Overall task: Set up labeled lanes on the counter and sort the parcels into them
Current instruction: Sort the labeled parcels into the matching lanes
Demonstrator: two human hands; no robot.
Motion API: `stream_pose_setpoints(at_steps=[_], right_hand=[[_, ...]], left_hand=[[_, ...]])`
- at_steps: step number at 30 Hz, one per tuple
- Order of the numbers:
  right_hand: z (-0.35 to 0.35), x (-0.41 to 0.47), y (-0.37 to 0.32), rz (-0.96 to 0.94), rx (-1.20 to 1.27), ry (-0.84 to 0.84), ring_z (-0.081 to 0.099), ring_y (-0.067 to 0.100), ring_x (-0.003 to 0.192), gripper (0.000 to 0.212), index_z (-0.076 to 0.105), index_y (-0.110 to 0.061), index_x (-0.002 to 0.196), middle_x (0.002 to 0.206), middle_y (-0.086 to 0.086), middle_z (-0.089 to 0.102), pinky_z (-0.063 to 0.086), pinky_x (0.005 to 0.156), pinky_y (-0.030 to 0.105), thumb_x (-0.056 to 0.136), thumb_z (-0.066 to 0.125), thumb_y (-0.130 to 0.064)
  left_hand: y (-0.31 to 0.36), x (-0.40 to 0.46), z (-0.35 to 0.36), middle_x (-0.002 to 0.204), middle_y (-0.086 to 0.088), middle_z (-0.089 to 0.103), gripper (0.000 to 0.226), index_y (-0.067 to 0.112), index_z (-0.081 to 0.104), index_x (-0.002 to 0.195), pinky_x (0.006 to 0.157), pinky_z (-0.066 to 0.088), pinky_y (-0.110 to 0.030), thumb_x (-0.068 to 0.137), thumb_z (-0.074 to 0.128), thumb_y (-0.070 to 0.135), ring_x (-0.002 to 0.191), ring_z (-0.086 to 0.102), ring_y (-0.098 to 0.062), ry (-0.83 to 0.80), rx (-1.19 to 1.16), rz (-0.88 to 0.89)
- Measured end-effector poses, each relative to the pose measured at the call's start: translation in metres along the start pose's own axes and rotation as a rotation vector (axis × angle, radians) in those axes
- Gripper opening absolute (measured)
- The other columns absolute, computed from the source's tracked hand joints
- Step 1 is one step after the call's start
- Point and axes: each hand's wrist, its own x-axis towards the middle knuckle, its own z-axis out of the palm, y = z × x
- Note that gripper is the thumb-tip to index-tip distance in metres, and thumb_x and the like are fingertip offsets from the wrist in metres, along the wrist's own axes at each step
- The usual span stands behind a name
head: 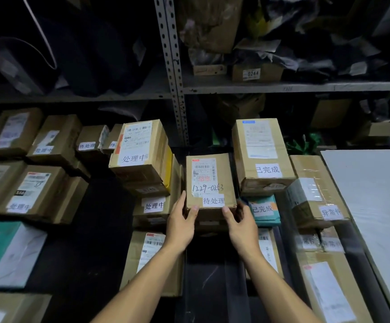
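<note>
Holding the cardboard parcel [209,183] marked 待处理 by its near corners, our left hand [181,223] and right hand [241,226] form the grip, thumbs on top. Left of the grip stand 处理中 boxes [140,157]; right, 已完成 boxes [261,157]; beyond, a metal shelf [282,86].

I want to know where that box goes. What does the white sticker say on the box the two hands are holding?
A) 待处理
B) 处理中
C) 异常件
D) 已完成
A: the white sticker on the box, held between the left hand and the right hand, reads 待处理, just below the handwritten number 1229-0253.
</note>
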Motion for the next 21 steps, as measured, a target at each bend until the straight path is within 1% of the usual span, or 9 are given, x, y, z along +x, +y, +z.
stream_pose_setpoints(at_steps=[2, 4, 6, 8, 10, 12, 15, 18, 21], right_hand=[[-0.002, -0.011, -0.004, -0.054, -0.006, 0.053, 0.049, 0.009, 0.122, 0.058, 0.046, -0.019, 0.144, 0.133, -0.006, 0.053, 0.043, 0.102, 0.028, 0.093, 0.067, -0.036], [-0.002, -0.027, -0.007, -0.146, 0.002, 0.112, 0.046, 0.007, 0.125, 0.059, 0.044, -0.022, 0.146, 0.135, -0.014, 0.045, 0.043, 0.106, 0.029, 0.093, 0.067, -0.033], [0.001, -0.043, -0.012, -0.237, -0.022, 0.119, 0.044, 0.006, 0.132, 0.062, 0.044, -0.024, 0.147, 0.14, -0.018, 0.043, 0.042, 0.111, 0.032, 0.091, 0.067, -0.038], [0.007, -0.055, -0.022, -0.309, -0.046, 0.091, 0.043, 0.005, 0.135, 0.065, 0.043, -0.025, 0.147, 0.143, -0.016, 0.045, 0.041, 0.113, 0.032, 0.088, 0.065, -0.045], [0.016, -0.061, -0.038, -0.375, -0.05, 0.049, 0.045, 0.003, 0.133, 0.065, 0.046, -0.024, 0.145, 0.142, -0.012, 0.05, 0.04, 0.112, 0.027, 0.086, 0.065, -0.045], [0.028, -0.069, -0.058, -0.441, -0.047, -0.018, 0.047, 0.002, 0.13, 0.063, 0.048, -0.024, 0.142, 0.139, -0.009, 0.054, 0.037, 0.11, 0.016, 0.085, 0.067, -0.042], [0.054, -0.08, -0.091, -0.532, -0.046, -0.149, 0.051, 0.001, 0.126, 0.06, 0.048, -0.027, 0.141, 0.137, -0.007, 0.057, 0.037, 0.105, 0.011, 0.085, 0.064, -0.046], [0.084, -0.091, -0.119, -0.603, -0.037, -0.266, 0.051, -0.003, 0.124, 0.058, 0.046, -0.028, 0.143, 0.136, -0.009, 0.057, 0.04, 0.104, 0.011, 0.091, 0.068, -0.038], [0.124, -0.104, -0.15, -0.673, -0.04, -0.355, 0.051, -0.005, 0.121, 0.057, 0.048, -0.022, 0.145, 0.134, -0.013, 0.056, 0.036, 0.099, 0.003, 0.092, 0.067, -0.035]], left_hand=[[0.0, -0.004, -0.004, 0.156, 0.004, 0.037, 0.065, 0.026, 0.029, 0.155, 0.116, 0.037, -0.041, 0.097, 0.059, 0.034, 0.143, 0.036, -0.014, 0.004, -0.02, 0.007], [0.001, -0.01, -0.01, 0.157, 0.006, 0.035, 0.064, 0.026, 0.03, 0.154, 0.116, 0.036, -0.035, 0.097, 0.06, 0.033, 0.142, 0.034, -0.009, 0.01, -0.032, 0.045], [0.004, -0.017, -0.018, 0.154, 0.008, 0.037, 0.061, 0.028, 0.034, 0.152, 0.112, 0.034, -0.027, 0.097, 0.06, 0.033, 0.139, 0.034, -0.004, 0.027, -0.017, 0.1], [0.008, -0.024, -0.027, 0.148, 0.009, 0.043, 0.055, 0.033, 0.039, 0.146, 0.109, 0.034, -0.022, 0.096, 0.061, 0.033, 0.135, 0.039, -0.001, 0.054, -0.007, 0.165], [0.015, -0.031, -0.04, 0.138, 0.011, 0.048, 0.049, 0.037, 0.043, 0.14, 0.108, 0.039, -0.023, 0.095, 0.062, 0.031, 0.128, 0.045, 0.005, 0.097, -0.01, 0.217], [0.024, -0.036, -0.058, 0.13, 0.013, 0.052, 0.045, 0.034, 0.048, 0.136, 0.103, 0.046, -0.025, 0.095, 0.064, 0.026, 0.122, 0.05, 0.006, 0.16, -0.037, 0.25], [0.037, -0.047, -0.094, 0.12, 0.005, 0.058, 0.039, 0.032, 0.053, 0.127, 0.088, 0.053, -0.019, 0.094, 0.065, 0.016, 0.107, 0.059, 0.005, 0.271, -0.1, 0.288], [0.045, -0.053, -0.133, 0.113, 0.005, 0.061, 0.035, 0.03, 0.055, 0.124, 0.077, 0.051, -0.012, 0.094, 0.064, 0.013, 0.097, 0.062, 0.005, 0.38, -0.118, 0.31], [0.046, -0.053, -0.182, 0.11, 0.006, 0.06, 0.032, 0.028, 0.055, 0.123, 0.075, 0.048, -0.008, 0.095, 0.063, 0.013, 0.095, 0.061, 0.003, 0.484, -0.126, 0.306]])
